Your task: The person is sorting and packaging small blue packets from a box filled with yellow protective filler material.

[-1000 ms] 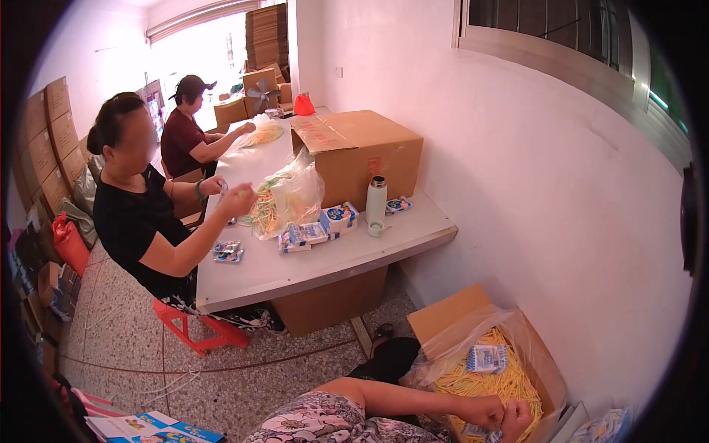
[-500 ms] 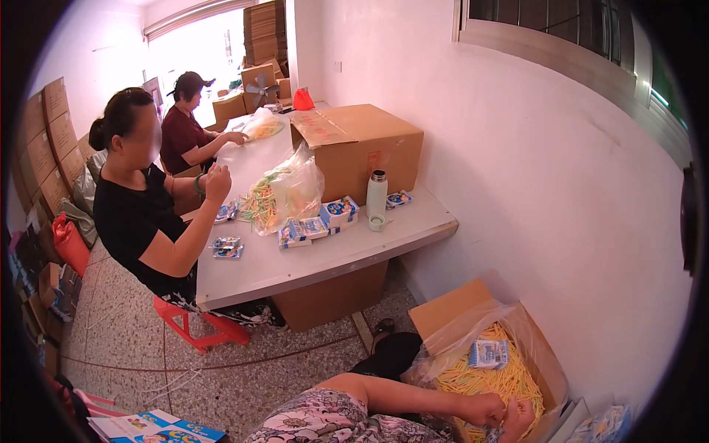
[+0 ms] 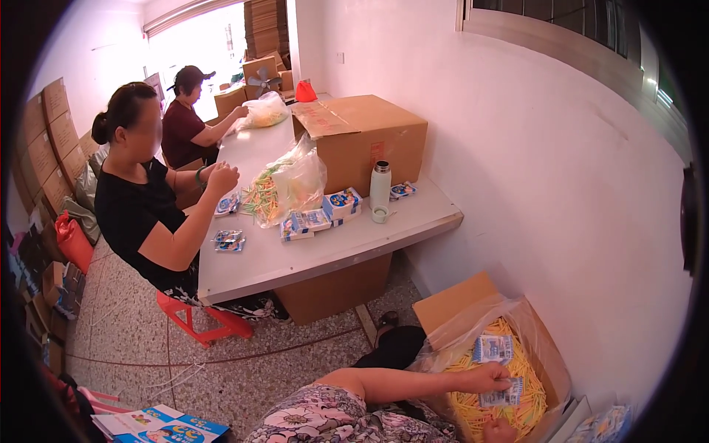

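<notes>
A cardboard box (image 3: 554,369) lined with clear plastic stands at the lower right, full of thin yellow sticks (image 3: 528,410). Over it, my left hand (image 3: 481,379) is closed on the edge of a small blue-and-white packet (image 3: 508,393). Another such packet (image 3: 493,348) lies on the sticks just beyond. My right hand (image 3: 501,430) is low over the near part of the box, its fingers curled. Whatever it may hold is hidden.
Two people sit at a long white table (image 3: 325,257) with bags of coloured sticks (image 3: 295,184), a large carton (image 3: 369,133) and a pale flask (image 3: 379,184). Printed blue-and-white card (image 3: 159,424) lies at lower left. More packets (image 3: 609,427) sit right of my box.
My hands have parted: the left has moved up and away with a packet now showing in it, while the right has dropped lower. The farther person's hand and bag have risen.
</notes>
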A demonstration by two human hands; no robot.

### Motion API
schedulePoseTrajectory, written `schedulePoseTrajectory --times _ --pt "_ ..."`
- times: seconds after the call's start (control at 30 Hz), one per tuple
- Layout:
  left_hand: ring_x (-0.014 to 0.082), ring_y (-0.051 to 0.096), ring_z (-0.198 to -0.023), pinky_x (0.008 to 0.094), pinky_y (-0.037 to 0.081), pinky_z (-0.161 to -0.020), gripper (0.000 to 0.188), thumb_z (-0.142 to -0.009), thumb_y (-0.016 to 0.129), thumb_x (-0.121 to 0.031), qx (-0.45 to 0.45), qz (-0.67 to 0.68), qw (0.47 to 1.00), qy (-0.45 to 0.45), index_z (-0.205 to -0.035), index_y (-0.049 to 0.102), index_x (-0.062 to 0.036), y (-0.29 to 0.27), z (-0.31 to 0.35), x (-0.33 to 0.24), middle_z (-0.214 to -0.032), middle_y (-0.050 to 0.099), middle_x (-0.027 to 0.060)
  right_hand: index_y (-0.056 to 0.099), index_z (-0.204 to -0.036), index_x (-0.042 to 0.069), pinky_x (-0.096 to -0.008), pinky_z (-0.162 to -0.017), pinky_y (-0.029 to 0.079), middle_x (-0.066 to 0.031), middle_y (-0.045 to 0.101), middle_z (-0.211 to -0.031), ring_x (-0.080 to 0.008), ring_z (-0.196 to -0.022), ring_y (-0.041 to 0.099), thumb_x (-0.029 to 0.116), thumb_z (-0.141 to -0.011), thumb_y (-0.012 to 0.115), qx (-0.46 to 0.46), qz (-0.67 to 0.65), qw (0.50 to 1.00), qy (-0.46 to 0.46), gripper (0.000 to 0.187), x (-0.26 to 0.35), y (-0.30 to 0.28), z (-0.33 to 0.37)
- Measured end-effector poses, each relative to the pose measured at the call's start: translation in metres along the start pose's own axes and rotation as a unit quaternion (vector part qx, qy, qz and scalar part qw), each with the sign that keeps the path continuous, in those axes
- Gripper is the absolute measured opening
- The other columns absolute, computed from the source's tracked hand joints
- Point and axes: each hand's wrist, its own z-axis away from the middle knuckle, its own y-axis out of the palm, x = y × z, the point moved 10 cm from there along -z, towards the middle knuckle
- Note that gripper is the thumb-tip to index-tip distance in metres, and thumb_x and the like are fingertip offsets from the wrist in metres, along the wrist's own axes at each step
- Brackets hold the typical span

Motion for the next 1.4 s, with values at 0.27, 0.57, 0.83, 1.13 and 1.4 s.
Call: schedulePoseTrajectory --times 0.27,0.57,0.83,1.13,1.4 --pt "0.0024 0.052 -0.07 0.0224 0.044 -0.061 0.011 -0.085 0.067 -0.013 -0.043 -0.029 0.996 -0.068 -0.082 0.068 -0.0023 -0.051 -0.001 -0.034 -0.074 0.061 -0.0052 0.048 -0.065 0.0 -0.0367 -0.05 0.037 -0.0126 0.045 -0.059 -0.0228 -0.053 0.045 0.02 -0.073 0.067 0.062 -0.102 0.989 -0.085 0.029 0.141 -0.057 -0.013" --pt "0.0084 0.06 -0.08 0.0237 0.049 -0.069 0.006 -0.08 0.067 0.005 0.035 0.043 0.995 -0.082 -0.084 0.07 0.001 -0.001 -0.021 -0.016 -0.088 0.066 0.0041 0.058 -0.068 0.006 -0.0218 -0.052 0.034 0.0067 0.049 -0.063 -0.0029 -0.059 0.043 0.016 -0.081 0.067 0.008 -0.45 0.878 0.161 0.018 0.106 -0.093 -0.024" --pt "0.0093 0.061 -0.083 0.0238 0.049 -0.072 0.005 -0.081 0.068 0.001 0.125 0.033 0.987 -0.097 -0.086 0.07 0.0017 0.023 -0.02 -0.015 -0.096 0.068 0.0066 0.058 -0.066 0.003 -0.0232 -0.045 0.028 0.0078 0.045 -0.058 -0.002 -0.054 0.038 0.017 -0.081 0.068 0.02 -0.401 0.902 0.156 0.022 0.097 -0.084 -0.028" --pt "0.0069 0.059 -0.078 0.0229 0.048 -0.067 0.009 -0.084 0.067 -0.005 0.129 -0.003 0.983 -0.127 -0.091 0.069 0.0007 0.028 -0.028 -0.004 -0.085 0.067 0.002 0.057 -0.072 -0.001 -0.032 -0.049 0.039 -0.0107 0.049 -0.055 -0.0142 -0.05 0.044 0.016 -0.079 0.067 -0.055 -0.172 0.982 0.06 0.021 0.121 -0.119 -0.041" --pt "0.0088 0.052 -0.072 0.0289 0.045 -0.063 0.022 -0.093 0.054 -0.023 0.106 -0.12 0.982 -0.103 -0.086 0.061 -0.0031 0.002 -0.005 -0.003 -0.073 0.056 0.0011 0.058 -0.072 -0.002 -0.0307 -0.055 0.041 -0.0052 0.056 -0.064 -0.0108 -0.061 0.05 0.018 -0.08 0.064 -0.009 -0.185 0.975 0.127 0.022 0.109 -0.103 -0.032"
